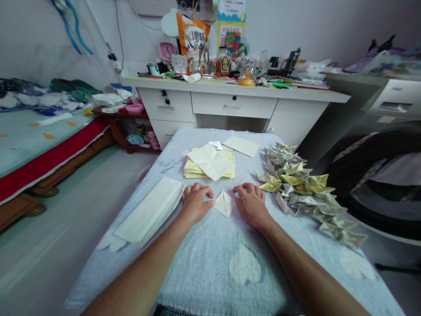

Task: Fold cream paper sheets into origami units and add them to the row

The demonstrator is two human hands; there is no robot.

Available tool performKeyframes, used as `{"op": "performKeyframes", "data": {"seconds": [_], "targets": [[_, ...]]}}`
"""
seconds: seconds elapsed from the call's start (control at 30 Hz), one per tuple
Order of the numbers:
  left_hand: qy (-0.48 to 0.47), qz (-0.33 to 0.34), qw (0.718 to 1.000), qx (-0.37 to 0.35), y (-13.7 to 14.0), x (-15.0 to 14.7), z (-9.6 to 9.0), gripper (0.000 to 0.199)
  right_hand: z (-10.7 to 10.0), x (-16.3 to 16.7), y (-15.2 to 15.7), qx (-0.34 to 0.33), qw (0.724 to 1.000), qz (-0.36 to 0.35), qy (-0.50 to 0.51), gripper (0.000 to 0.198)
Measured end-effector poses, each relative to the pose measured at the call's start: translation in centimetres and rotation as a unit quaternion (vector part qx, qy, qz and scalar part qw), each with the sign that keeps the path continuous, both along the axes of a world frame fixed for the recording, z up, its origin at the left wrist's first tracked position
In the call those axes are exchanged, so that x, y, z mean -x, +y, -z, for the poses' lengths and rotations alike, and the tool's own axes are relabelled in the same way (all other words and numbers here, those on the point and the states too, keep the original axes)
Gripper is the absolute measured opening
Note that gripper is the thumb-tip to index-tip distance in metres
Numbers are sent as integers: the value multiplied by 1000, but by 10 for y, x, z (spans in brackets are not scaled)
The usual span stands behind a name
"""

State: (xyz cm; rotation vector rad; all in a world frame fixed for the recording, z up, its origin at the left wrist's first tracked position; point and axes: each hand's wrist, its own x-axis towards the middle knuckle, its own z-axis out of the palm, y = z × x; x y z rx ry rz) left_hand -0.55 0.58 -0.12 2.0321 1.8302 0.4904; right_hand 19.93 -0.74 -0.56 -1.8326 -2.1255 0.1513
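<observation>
A small folded paper square lies flat on the cloth, one corner pointing toward me. On its left side my left hand rests with fingers curved and apart, the thumb tip at the paper's left corner. My right hand is at the right corner, its fingers bent and spread, gripping nothing. Just beyond, a creased white sheet lies over a stack of yellow paper. Left of my left hand is a long stack of white paper. Many folded paper pieces, grey and yellow, are heaped on the right.
The cloth-covered table stands before a white desk crowded with a jar, an orange bag and clutter. A pale card lies at the far side. A bed is at left, a washing machine at right.
</observation>
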Motion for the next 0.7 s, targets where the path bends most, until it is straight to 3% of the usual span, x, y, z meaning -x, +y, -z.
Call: {"op": "performKeyframes", "data": {"seconds": [0.23,0.47,0.57,0.7], "targets": [[-20,35,998,-38,-4,-2,3,18,0,-2,-2,-23,999,-38,18,15],[-41,67,995,-56,-3,-10,2,19,-4,5,-1,-14,995,-88,33,16],[-87,86,990,-65,-3,-14,1,11,-4,6,0,-13,994,-96,54,13],[-196,110,974,-26,-4,-18,-1,21,-5,6,1,-13,987,-119,104,10]]}}
